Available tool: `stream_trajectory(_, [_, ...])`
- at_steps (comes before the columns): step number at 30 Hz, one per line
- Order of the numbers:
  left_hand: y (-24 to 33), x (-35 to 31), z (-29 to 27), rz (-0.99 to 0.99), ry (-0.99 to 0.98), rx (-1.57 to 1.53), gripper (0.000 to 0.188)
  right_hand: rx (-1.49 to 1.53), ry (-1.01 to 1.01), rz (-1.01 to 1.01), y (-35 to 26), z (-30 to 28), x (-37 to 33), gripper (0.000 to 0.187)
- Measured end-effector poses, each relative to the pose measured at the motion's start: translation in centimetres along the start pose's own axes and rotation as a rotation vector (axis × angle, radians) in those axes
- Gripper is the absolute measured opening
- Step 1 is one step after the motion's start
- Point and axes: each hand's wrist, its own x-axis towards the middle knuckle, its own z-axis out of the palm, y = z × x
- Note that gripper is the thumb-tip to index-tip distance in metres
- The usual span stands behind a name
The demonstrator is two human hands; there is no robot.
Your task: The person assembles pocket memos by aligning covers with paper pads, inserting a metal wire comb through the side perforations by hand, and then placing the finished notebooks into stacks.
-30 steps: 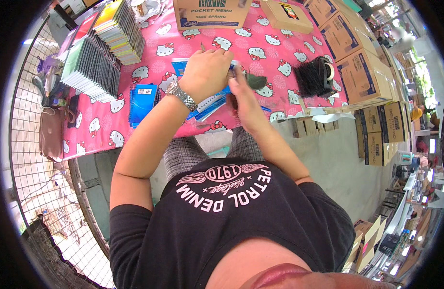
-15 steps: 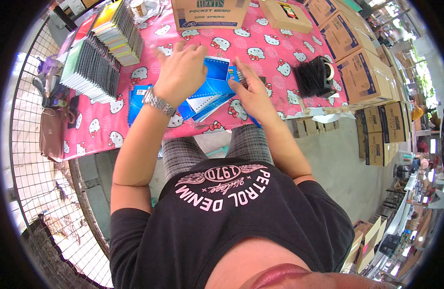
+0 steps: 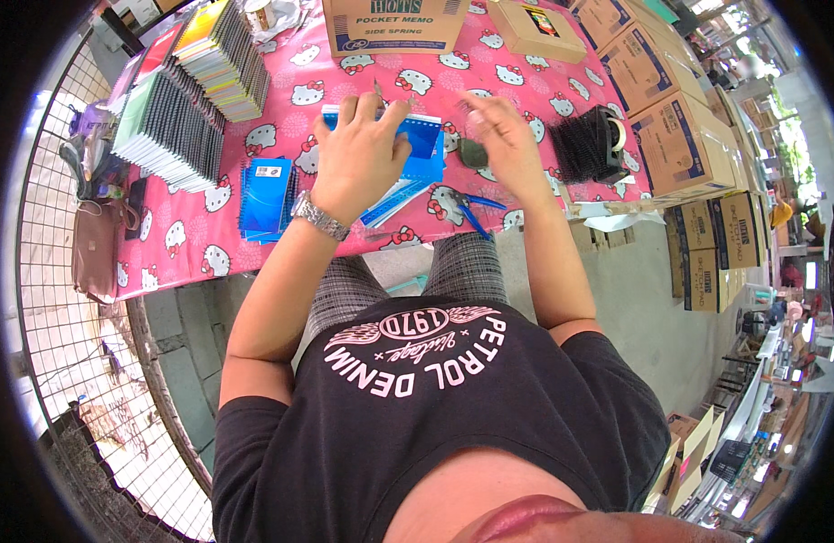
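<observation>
My left hand [image 3: 358,163], with a metal watch at the wrist, lies over a small blue notebook [image 3: 421,136] and holds it, fingers over its far edge and thumb at its side. The holes along the notebook's edge show. Under it, more blue covers and white sheets [image 3: 394,201] fan toward me. My right hand [image 3: 507,145] is raised to the right of the notebook, apart from it. Its fingers are pinched, but blur hides what is between them. Below that hand are a dark green piece [image 3: 474,154] and blue-handled pliers [image 3: 476,213].
Blue spiral notebooks [image 3: 266,195] lie to the left. Tall stacks of spiral notebooks [image 3: 173,131] stand at far left. Black wire coils [image 3: 575,149] sit beside a tape dispenser [image 3: 611,140]. Cartons [image 3: 394,32] stand at the back and right [image 3: 675,145] of the pink-covered table [image 3: 322,258].
My right hand has left the notebook and moved right, uncovering the green piece and the pliers. My left hand has come down onto the notebook, slightly right and nearer.
</observation>
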Motion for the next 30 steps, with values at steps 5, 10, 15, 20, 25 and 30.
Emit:
stream_trajectory(5, [-0.6, -0.4, 1.3, -0.067, 0.14, -0.118, 0.043, 0.167, -0.052, 0.362, -2.4, 2.8, -3.6, 0.053])
stream_trajectory(10, [0.8, -0.4, 0.8, -0.133, 0.083, -0.072, 0.036, -0.013, -0.013, 0.136, -2.4, 4.0, -3.4, 0.045])
stream_trajectory(15, [1.3, -0.1, 1.3, -0.166, 0.168, -0.13, 0.026, -0.027, -0.035, 0.063, -1.4, 0.3, -0.5, 0.038])
stream_trajectory(20, [1.3, 0.3, 1.7, -0.229, 0.246, -0.225, 0.023, -0.09, -0.035, -0.06, -2.2, 0.2, -0.2, 0.035])
stream_trajectory(25, [1.2, -0.5, 1.2, -0.169, 0.218, -0.207, 0.03, -0.08, 0.009, -0.077, -1.9, 0.8, -0.4, 0.035])
stream_trajectory(30, [1.3, -0.9, 1.0, -0.134, 0.179, -0.135, 0.035, -0.155, 0.041, -0.178, -2.2, 1.1, -0.3, 0.034])
